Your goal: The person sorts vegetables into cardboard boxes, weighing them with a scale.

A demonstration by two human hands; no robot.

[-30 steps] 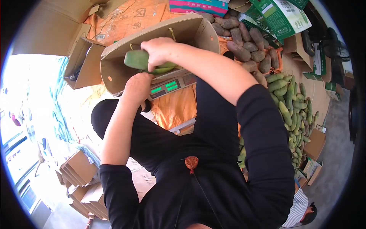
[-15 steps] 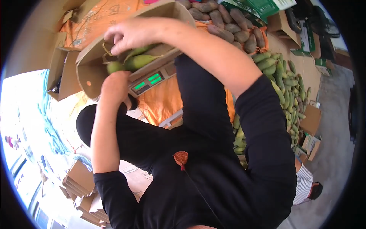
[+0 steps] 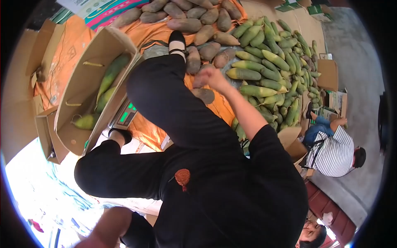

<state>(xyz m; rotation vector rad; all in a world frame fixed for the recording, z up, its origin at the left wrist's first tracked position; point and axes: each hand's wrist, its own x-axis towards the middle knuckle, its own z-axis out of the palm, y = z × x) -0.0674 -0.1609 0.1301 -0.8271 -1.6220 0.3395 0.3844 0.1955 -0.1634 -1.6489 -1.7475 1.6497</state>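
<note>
My right hand (image 3: 210,78), blurred by motion, is over the near edge of a heap of reddish-brown roots (image 3: 209,51); I cannot tell if its fingers hold one. Right of it lies a large pile of green radishes (image 3: 269,84). My left hand is out of the picture, with only its forearm (image 3: 103,229) at the bottom left edge. At the left, an open cardboard box (image 3: 76,89) with string handles holds several green radishes (image 3: 111,78). Under the box's near side shows a scale (image 3: 125,115) with a lit green display.
Orange sheeting (image 3: 151,128) covers the ground around my feet. A smaller open carton (image 3: 49,134) stands left of the box. A person in a striped shirt (image 3: 333,153) sits at the right, near more cartons (image 3: 328,74). Another person's head (image 3: 311,233) shows at the bottom right.
Both hands have left the box; the right has swung right to the brown roots, the left has dropped out of view. My view has turned right, showing more of the green radish pile.
</note>
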